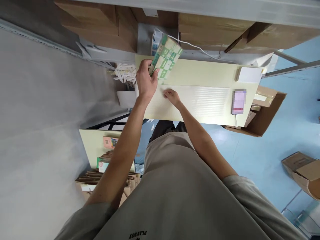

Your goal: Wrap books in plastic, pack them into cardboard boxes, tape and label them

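Note:
A thick book (168, 60) with a green and white checked cover is tilted in my left hand (147, 78). The thumb lies on its near end and the fingers are around its left side. Below it, a white ribbed wrapping sheet (207, 100) is spread flat on the pale yellow table (197, 71). My right hand (172, 96) rests over the left part of this sheet, its fingers curled together. What those fingertips hold, if anything, is hidden.
A phone (238, 101) with a cable and a white box (249, 74) occupy the table's right end. Cardboard boxes (212, 30) and a white cable (197, 46) are behind. White strips (126, 72) pile up at left. An open carton (268, 113) stands right of the table.

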{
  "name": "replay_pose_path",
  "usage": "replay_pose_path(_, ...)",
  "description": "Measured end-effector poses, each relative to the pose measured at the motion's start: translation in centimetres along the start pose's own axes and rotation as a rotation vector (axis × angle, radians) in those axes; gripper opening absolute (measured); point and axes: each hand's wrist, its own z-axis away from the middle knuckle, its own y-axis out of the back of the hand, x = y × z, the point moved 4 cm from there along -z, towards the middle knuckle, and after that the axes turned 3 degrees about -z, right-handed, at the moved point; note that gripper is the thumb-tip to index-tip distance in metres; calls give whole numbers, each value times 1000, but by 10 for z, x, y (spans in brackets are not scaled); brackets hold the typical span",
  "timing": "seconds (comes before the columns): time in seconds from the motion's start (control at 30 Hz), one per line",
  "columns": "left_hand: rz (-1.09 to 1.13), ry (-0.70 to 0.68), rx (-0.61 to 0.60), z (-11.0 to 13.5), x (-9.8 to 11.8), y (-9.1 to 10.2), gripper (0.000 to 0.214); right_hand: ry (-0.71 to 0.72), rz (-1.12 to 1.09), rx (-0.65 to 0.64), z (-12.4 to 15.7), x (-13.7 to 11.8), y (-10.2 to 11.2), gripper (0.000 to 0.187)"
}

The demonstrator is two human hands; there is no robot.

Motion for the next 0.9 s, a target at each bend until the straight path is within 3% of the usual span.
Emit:
replay_pose_path(0.07, 120, 52, -40, 21, 14, -14, 55, -5, -75, 38, 17, 13, 29, 56)
replay_pose_path(0.13, 293, 150, -144, 49, 23, -43, 59, -5, -175, 89, 44, 30, 74, 69)
replay_pose_path(0.27, 652, 401, -369, 113, 40, -129, 67, -22, -272, 73, 111, 62, 171, 107)
replay_pose_path(0.37, 722, 552, -423, 146, 56, -189, 67, -5, -209, 135, 148, 81, 217, 103)
replay_pose_path(0.47, 684, 604, -404, 158, 70, -229, 61, 66, -145, 222, 162, 98, 232, 91)
replay_pose_path(0.57, 634, 586, -373, 160, 77, -247, 55, 110, -70, 268, 162, 113, 232, 82)
replay_pose_path(0.7, 552, 551, -335, 162, 73, -248, 50, 135, 52, 316, 154, 125, 232, 73)
replay_pose_path(0.9, 362, 506, -250, 161, 59, -241, 29, 101, 158, 243, 137, 135, 235, 58)
